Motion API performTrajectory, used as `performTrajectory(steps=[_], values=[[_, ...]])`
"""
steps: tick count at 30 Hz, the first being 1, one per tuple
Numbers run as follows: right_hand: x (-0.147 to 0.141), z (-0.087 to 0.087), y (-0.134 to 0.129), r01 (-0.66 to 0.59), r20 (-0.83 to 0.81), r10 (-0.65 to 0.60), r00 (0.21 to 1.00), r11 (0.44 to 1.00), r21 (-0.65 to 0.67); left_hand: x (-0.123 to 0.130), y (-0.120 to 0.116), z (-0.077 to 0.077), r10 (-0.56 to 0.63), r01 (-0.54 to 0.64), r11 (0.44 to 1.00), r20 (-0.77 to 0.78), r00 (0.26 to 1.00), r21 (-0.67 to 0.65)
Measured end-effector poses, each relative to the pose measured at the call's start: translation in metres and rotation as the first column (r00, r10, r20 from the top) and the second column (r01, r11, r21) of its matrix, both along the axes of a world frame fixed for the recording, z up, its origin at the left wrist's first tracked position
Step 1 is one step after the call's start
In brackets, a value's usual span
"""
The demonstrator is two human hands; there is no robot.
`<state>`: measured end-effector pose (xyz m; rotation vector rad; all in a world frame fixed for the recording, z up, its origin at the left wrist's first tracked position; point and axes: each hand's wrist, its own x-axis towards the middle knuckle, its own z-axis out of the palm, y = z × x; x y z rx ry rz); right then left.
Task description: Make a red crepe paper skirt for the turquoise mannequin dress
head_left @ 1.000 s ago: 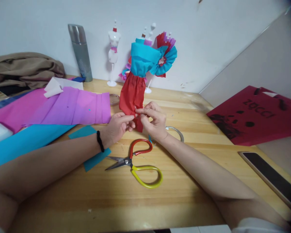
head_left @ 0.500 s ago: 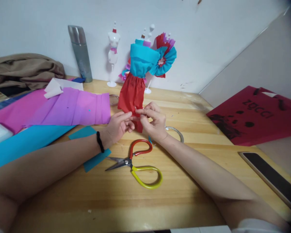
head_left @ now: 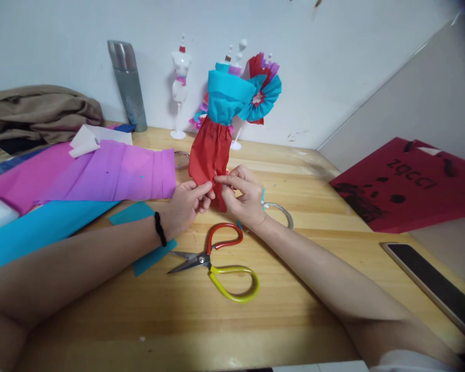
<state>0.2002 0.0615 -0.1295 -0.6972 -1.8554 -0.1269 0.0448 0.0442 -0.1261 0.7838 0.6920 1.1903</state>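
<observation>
A small dress of crepe-like paper stands upright on a mini mannequin, with a blue top [head_left: 227, 95] and a gathered red skirt [head_left: 208, 155]. My left hand [head_left: 189, 202] pinches the skirt's lower edge between thumb and fingers. At the same hem, just to the right, my right hand [head_left: 244, 195] has thumb and index finger closed on the red paper. The mannequin's stand is hidden behind the skirt and hands. Just below my hands lie scissors [head_left: 201, 260] with one red and one yellow handle, blades parted.
Purple paper [head_left: 139, 173] and blue paper [head_left: 54, 222] lie on the left. Behind stand a bottle [head_left: 127, 85], a bare white mannequin [head_left: 179, 77] and a blue paper flower [head_left: 265, 106]. A tape roll [head_left: 284, 212], a phone [head_left: 430, 284] and a red bag [head_left: 406, 186] are on the right.
My left thumb and fingers have closed on the red hem, which now spreads a little to the left. My right hand has shifted slightly left.
</observation>
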Motion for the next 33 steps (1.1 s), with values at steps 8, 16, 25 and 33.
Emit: performTrajectory(steps=[8,16,25,33], values=[[-0.0039,0.0008,-0.0066,0.053,0.102,-0.059,0.993,0.997,0.062,-0.0003,-0.0013,0.0025,0.009,-0.009,1.0,0.014,1.0,-0.029],[-0.0037,-0.0029,-0.0042,0.094,0.179,-0.13,0.975,0.975,0.2,-0.002,0.0008,-0.0041,0.011,-0.012,1.0,0.012,1.0,0.009],[-0.0046,-0.0051,-0.003,0.103,0.168,-0.137,0.976,0.975,0.198,-0.0023,0.0006,-0.0013,0.025,-0.024,0.999,-0.041,0.999,0.026],[-0.0024,-0.0086,-0.0026,0.086,0.169,-0.1,0.981,0.992,0.092,-0.003,0.0024,0.0013,0.062,-0.044,0.994,-0.192,0.979,0.095]])
